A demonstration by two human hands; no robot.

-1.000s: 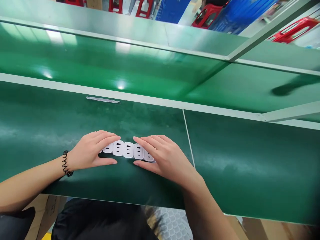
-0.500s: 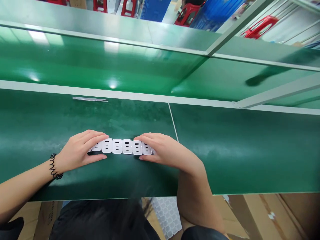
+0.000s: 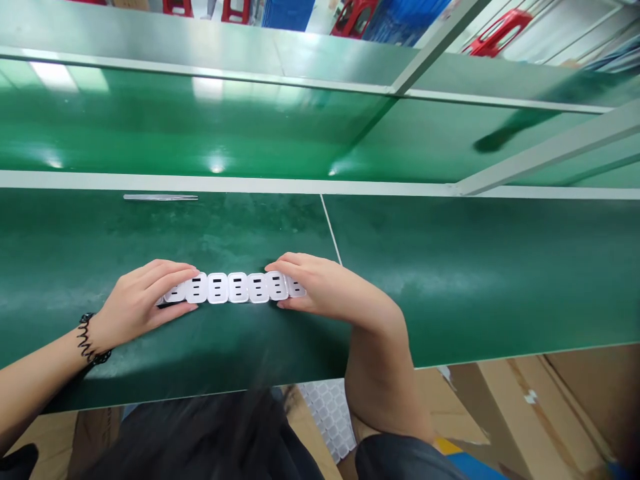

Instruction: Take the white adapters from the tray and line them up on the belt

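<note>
A row of several white USB chargers (image 3: 238, 288) stands side by side on the green table, port faces up, each with dark slots. My left hand (image 3: 145, 293) is wrapped round the left end of the row, thumb along the near side and fingers along the far side. At the other end, my right hand (image 3: 315, 283) grips the last chargers in the same way, its palm hiding the end of the row. A black coiled band circles my left wrist.
Metal tweezers (image 3: 161, 197) lie by the white rail (image 3: 240, 184) at the back of the green tabletop (image 3: 475, 280). Below the front edge are cardboard boxes (image 3: 540, 413) and a tray of pale pieces (image 3: 330, 413). Red stools (image 3: 500, 32) and blue crates stand beyond.
The row of chargers and both hands appear shifted left as the camera view turns slightly. My left hand sits a little farther from the right one, exposing more chargers between them.
</note>
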